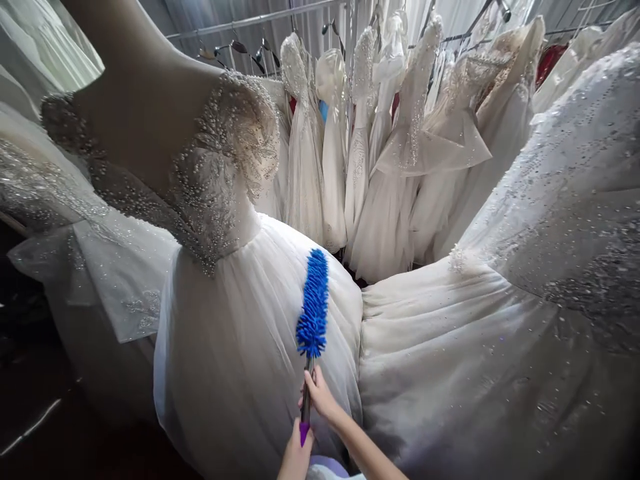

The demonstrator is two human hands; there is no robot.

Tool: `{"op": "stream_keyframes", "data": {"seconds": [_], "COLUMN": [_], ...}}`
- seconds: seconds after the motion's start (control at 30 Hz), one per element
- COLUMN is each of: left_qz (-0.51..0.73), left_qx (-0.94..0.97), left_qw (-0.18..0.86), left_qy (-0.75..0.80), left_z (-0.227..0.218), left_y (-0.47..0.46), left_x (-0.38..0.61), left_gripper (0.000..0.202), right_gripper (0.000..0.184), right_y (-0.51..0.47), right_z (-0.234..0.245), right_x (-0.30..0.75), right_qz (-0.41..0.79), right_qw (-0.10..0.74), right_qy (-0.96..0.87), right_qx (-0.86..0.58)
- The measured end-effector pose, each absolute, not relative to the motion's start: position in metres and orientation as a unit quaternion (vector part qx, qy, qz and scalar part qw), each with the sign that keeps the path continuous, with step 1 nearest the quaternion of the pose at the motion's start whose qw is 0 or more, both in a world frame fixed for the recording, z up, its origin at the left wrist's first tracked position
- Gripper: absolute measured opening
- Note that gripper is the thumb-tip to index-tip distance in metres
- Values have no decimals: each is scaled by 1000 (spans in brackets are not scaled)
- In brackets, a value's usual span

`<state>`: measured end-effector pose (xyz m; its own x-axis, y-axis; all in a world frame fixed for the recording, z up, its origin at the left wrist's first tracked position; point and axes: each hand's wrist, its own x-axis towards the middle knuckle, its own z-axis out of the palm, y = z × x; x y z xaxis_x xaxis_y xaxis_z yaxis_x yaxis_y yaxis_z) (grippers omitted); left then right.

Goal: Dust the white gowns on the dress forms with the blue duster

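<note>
A blue fluffy duster [313, 303] on a dark rod stands nearly upright against the white tulle skirt of a beaded wedding dress [225, 347] worn by a mannequin [135, 100]. My right hand [319, 395] is closed around the rod just below the blue head. My left hand [296, 453] grips the rod's purple lower end at the bottom of the view. The duster's head rests on the skirt's right side, beside the gap to another gown.
A second sparkly white gown [525, 320] fills the right side. A rack [260, 20] of several hanging white dresses [390, 147] runs across the back. Dark floor [45, 427] shows at the lower left.
</note>
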<state>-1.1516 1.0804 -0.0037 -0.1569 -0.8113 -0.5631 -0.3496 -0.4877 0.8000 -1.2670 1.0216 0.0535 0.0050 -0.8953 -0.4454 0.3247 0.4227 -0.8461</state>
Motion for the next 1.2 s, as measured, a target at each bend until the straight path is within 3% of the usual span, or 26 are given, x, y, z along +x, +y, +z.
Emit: {"op": "stream_keyframes", "data": {"seconds": [0.17,0.3,0.4,0.53,0.67,0.77,0.87,1.07,1.2], "left_qz": [-584,-654,-670,-585,-594,-601,-589,-630,-648], "left_qx": [623,540,473,463,505,559,597,614,590], "left_qw": [107,122,143,216,334,389,396,298,253], "left_qy": [-510,-515,-553,-630,-530,-419,-374,-369,-409], "left_z": [-28,-16,9,44,69,75,68,36,28], "left_y": [1067,1052,1034,1002,984,982,986,1003,1018], "left_x": [-1116,-1133,-1146,-1154,-1160,-1162,-1167,-1215,-1252], "left_gripper": [55,61,59,51,56,61,69,77,76], "right_gripper": [54,45,40,36,34,29,34,50,48], "right_y": [1023,1019,1012,984,940,919,915,940,967], "right_z": [8,5,24,76,123,127,104,65,58], "right_x": [-1250,-1263,-1276,-1280,-1266,-1253,-1254,-1327,-1380], "right_qz": [-440,-467,-521,-570,-520,-470,-486,-411,-408], "right_qw": [662,579,509,452,422,439,479,635,632], "right_qy": [573,652,668,639,610,587,574,578,605], "right_qx": [-199,-146,-154,-251,-425,-492,-453,-305,-260]}}
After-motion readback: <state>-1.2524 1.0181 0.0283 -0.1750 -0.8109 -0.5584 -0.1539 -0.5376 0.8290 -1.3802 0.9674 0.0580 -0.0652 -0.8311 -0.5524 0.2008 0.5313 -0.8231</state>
